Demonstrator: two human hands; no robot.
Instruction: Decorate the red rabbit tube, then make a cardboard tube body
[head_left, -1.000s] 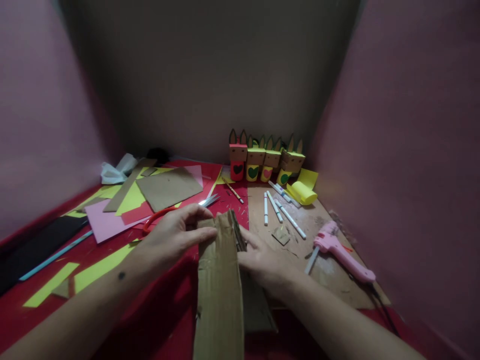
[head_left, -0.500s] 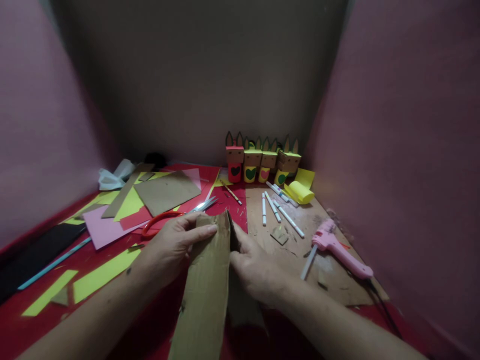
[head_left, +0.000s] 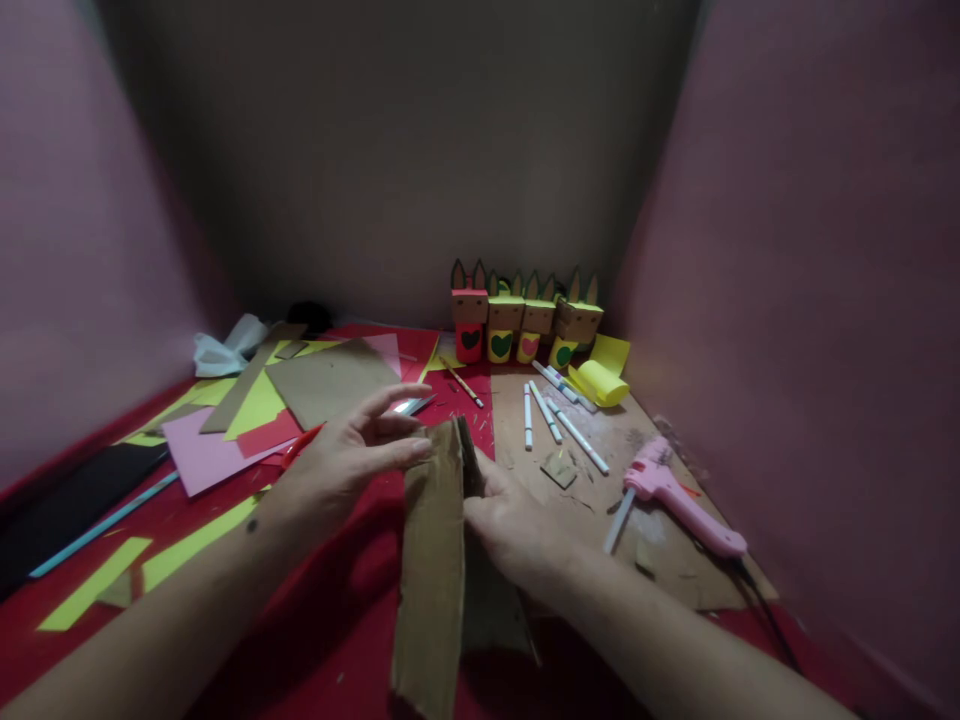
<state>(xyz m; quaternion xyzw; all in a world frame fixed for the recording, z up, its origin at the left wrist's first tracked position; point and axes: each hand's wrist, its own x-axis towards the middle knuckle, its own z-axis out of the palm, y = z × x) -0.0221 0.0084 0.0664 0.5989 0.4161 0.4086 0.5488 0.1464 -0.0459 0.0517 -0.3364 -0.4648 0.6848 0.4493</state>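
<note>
A folded strip of brown cardboard (head_left: pixel 431 570) stands on end in front of me, with one long face toward me and another part behind it on the right. My right hand (head_left: pixel 514 515) is closed on its right side near the top, the fingers partly hidden behind the cardboard. At the upper left edge is my left hand (head_left: pixel 360 440), its fingers stretched out and apart; the thumb tip is at the cardboard, though I cannot tell whether it presses on it. Behind the left hand lie red-handled scissors (head_left: pixel 301 444), mostly covered by that hand.
Cardboard figures with pointed ears (head_left: pixel 501 318) line the back. White markers (head_left: pixel 577 437) and a pink glue gun (head_left: pixel 679 500) with its cord rest on a cardboard sheet (head_left: pixel 720 590) at right. Coloured paper (head_left: pixel 217 450), a cardboard piece (head_left: pixel 330 380) and a blue stick (head_left: pixel 105 524) lie at left.
My left hand has loosened from the cardboard and its fingers have opened upward. The cardboard's lower end has swung to the right, while my right hand keeps its hold.
</note>
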